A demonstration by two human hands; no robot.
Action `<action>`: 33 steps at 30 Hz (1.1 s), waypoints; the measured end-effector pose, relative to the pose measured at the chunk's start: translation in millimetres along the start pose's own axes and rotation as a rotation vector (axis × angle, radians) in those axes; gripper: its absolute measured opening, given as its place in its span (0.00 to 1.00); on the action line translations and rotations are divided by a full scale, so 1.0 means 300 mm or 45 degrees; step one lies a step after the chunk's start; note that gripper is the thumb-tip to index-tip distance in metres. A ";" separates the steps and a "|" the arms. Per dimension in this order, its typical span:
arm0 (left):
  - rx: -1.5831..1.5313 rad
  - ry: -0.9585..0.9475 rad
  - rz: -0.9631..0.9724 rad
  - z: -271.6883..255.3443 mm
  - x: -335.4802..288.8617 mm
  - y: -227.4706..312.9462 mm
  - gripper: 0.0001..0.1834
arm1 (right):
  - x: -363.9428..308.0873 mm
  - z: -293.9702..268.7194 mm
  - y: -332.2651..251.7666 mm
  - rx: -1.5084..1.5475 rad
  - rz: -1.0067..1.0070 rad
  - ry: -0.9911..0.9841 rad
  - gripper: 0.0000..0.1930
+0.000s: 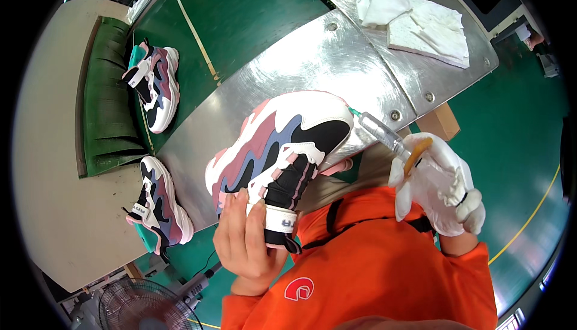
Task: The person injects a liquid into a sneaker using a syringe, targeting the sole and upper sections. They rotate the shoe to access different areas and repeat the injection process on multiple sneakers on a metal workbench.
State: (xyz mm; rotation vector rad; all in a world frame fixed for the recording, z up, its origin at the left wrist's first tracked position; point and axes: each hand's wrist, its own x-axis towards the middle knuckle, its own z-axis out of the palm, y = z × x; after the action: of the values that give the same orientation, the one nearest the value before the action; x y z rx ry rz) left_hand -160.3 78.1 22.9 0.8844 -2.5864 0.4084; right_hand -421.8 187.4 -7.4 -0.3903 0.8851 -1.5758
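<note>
My left hand, bare, is closed around the collar and strap of a sneaker. The shoe is white, black, mauve and blue, tilted with its side facing up and its toe pointing to the upper right. In a white glove, my right hand is closed on a clear syringe with an orange-brown flange. The syringe's green tip meets or nearly meets the sole edge at the toe; I cannot tell which. What the barrel holds is not clear.
Beneath the shoe runs a metal bench. Two similar sneakers, an upper one and a lower one, stand at the left by a green flap curtain. White cloths lie far right. A fan stands lower left.
</note>
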 end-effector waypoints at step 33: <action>-0.950 -0.476 -0.656 0.034 0.407 -0.229 0.23 | 0.188 -0.170 0.183 0.020 -0.330 -0.602 0.40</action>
State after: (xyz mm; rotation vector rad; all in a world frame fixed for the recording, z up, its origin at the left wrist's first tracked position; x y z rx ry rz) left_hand -208.7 -42.0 77.5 1.3318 -2.3536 -0.8743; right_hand -431.5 151.0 -93.3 -0.8532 0.4690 -1.6256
